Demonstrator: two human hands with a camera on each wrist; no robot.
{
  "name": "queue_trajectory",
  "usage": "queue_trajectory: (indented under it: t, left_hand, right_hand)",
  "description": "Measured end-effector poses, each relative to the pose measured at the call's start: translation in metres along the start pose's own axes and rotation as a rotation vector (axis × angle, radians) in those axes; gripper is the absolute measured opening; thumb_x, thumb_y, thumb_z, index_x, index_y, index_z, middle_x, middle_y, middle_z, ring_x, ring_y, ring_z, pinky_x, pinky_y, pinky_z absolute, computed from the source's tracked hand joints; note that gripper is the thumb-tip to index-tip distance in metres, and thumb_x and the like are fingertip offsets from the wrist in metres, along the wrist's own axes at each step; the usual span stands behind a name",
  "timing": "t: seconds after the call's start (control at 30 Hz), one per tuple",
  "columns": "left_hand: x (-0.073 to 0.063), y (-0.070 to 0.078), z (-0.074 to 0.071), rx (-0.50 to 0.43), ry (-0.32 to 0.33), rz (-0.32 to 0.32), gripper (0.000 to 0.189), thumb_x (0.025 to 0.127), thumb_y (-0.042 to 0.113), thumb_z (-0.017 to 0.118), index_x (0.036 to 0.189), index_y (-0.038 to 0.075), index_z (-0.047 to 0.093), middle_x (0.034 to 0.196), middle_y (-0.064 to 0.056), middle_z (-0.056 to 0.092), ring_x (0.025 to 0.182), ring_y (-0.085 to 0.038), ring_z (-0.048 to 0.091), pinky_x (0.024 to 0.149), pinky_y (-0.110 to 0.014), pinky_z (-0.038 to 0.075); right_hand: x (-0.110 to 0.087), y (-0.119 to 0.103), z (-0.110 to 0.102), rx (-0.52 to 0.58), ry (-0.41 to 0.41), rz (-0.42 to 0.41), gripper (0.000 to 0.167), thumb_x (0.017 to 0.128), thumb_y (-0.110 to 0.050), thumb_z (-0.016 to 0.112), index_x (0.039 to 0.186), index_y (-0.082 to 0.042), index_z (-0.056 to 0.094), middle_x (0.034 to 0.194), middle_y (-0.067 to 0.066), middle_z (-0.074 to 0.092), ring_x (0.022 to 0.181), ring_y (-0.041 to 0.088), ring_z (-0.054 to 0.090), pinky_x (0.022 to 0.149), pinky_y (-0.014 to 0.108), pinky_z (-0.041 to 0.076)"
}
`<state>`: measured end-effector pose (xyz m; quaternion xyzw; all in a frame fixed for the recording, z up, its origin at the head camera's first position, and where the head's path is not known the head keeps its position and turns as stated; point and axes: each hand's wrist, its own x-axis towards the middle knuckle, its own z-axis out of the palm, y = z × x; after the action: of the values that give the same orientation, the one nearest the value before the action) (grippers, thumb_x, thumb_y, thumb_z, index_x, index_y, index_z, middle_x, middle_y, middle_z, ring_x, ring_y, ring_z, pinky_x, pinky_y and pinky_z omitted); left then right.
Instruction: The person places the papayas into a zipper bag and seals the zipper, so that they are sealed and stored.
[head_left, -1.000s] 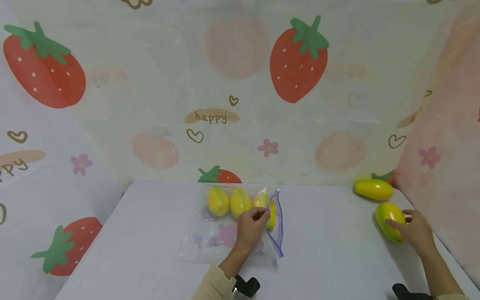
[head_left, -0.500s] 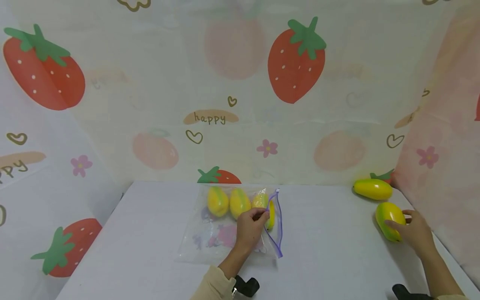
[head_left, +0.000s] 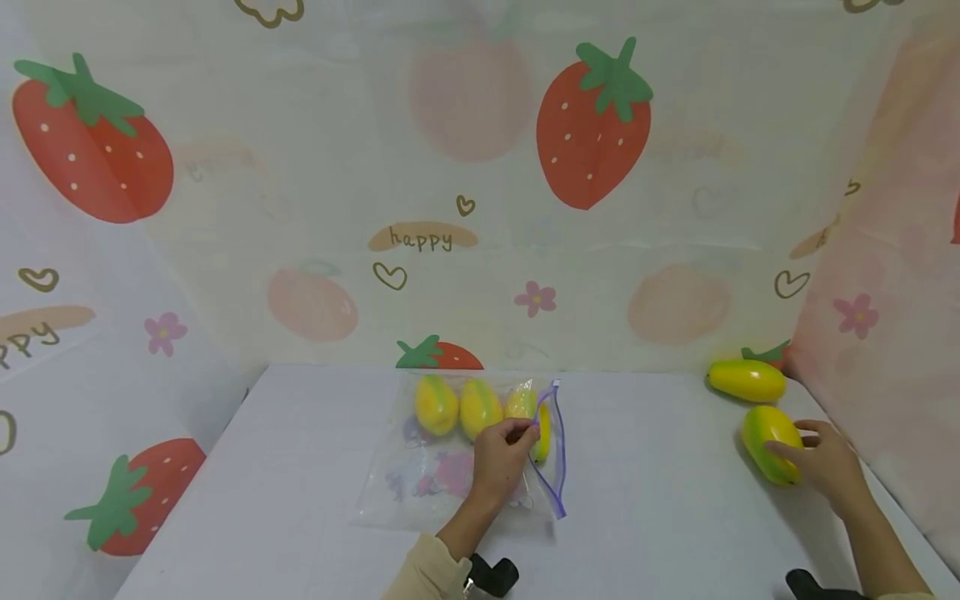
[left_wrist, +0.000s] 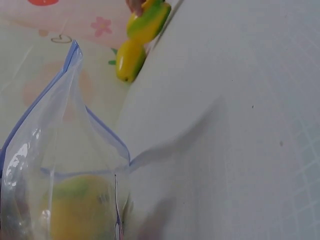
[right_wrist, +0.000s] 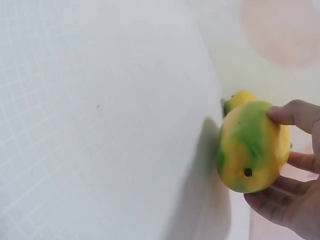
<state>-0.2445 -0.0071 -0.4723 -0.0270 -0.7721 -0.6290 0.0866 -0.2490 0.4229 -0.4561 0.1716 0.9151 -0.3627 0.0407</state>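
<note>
My left hand (head_left: 501,458) pinches the upper edge of a clear zip bag (head_left: 386,492) lying on the table, its purple-edged mouth standing apart toward the right. Inside the bag several yellow-green papayas (head_left: 437,405) lie along the far side. In the left wrist view the bag (left_wrist: 75,135) fills the lower left, while the left hand is mostly hidden. Over at the right, my right hand (head_left: 828,467) holds another papaya (head_left: 767,442), thumb on one side and fingers on the other. The right wrist view shows this papaya (right_wrist: 250,150) tilted, above its shadow.
One more papaya (head_left: 746,381) lies at the table's back right corner, just behind the held one. A white cloth covers the table (head_left: 637,500). Fruit-printed curtains (head_left: 480,167) rise behind it and at both sides.
The papaya in my right hand has shifted slightly left, the hand moving with it in the last half second. My left hand and the bag stay in place.
</note>
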Motion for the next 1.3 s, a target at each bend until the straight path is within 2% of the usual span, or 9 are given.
queue_trajectory:
  t: [0.1,0.43,0.77,1.3]
  left_hand:
    - [0.000,0.000,0.000,-0.001,0.002,0.001,0.019,0.091,0.022,0.068,0.097,0.006,0.075,0.090,-0.006,0.073,0.076,-0.008,0.058,0.069,-0.013,0.049]
    - [0.000,-0.001,0.000,0.003,0.002,0.010,0.020,0.091,0.022,0.068,0.097,0.005,0.075,0.089,-0.006,0.073,0.076,-0.009,0.058,0.069,-0.014,0.049]
    - [0.000,0.000,0.000,0.011,0.008,0.005,0.020,0.091,0.022,0.067,0.098,0.005,0.075,0.089,-0.006,0.073,0.076,-0.008,0.059,0.070,-0.014,0.050]
    - [0.000,0.002,-0.001,0.002,-0.001,0.045,0.020,0.091,0.022,0.067,0.097,0.004,0.075,0.089,-0.007,0.073,0.076,-0.007,0.059,0.071,-0.015,0.050]
  right_hand:
    - [-0.001,-0.004,0.000,-0.002,-0.033,-0.016,0.100,0.088,-0.058,0.059,0.145,0.013,0.018,0.142,0.044,0.026,0.123,0.056,0.036,0.097,0.061,0.043]
    - [-0.009,-0.024,0.006,0.035,-0.052,-0.138,0.090,0.095,-0.049,0.055,0.146,0.014,0.016,0.142,0.044,0.027,0.121,0.055,0.039,0.095,0.059,0.046]
    - [-0.022,-0.048,0.016,0.057,-0.028,-0.262,0.079,0.096,-0.040,0.058,0.141,0.014,0.025,0.138,0.041,0.035,0.118,0.053,0.045,0.094,0.059,0.048]
    - [-0.029,-0.079,0.041,0.068,-0.112,-0.354,0.073,0.092,-0.035,0.066,0.141,0.008,0.033,0.136,0.039,0.042,0.112,0.048,0.054,0.088,0.053,0.053]
